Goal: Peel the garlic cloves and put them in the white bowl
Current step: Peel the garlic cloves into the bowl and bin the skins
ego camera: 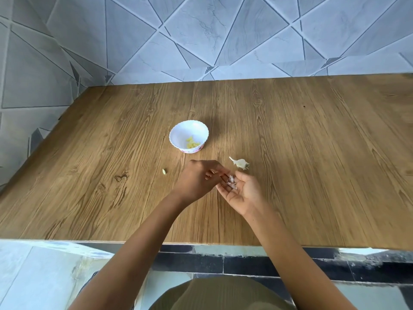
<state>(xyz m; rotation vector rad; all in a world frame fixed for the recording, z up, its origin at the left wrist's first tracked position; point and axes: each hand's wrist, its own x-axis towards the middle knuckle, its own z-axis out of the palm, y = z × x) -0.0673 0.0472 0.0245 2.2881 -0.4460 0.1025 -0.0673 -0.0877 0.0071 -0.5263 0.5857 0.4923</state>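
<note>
— Near the front edge of the tabletop, centre: 2 hands. State of each?

— Right hand: palm up, fingers relaxed, nothing gripped. Skins, pale purplish, lie loose on its fingers. Left hand: back up, just left of the right one, fingers reaching over to the skins. Blurred there, so I cannot tell whether they pinch a skin or only touch.

— Bowl?

— Bowl: white, scalloped rim, upright, toward the middle of the tabletop, beyond the left hand and apart from it. Peeled cloves, yellowish, sit at its bottom. Count not readable.

— Other garlic on the wood?

— 1 clove lies alone left of the left hand, near it, not touching. Peeled or not: too small to tell. 1 garlic remnant, white, stalk pointing left, rooty end to the right, lies just beyond the right hand and right of the bowl, apart from both.

— Surroundings?

— Grey tiled wall meets the back edge.
</note>
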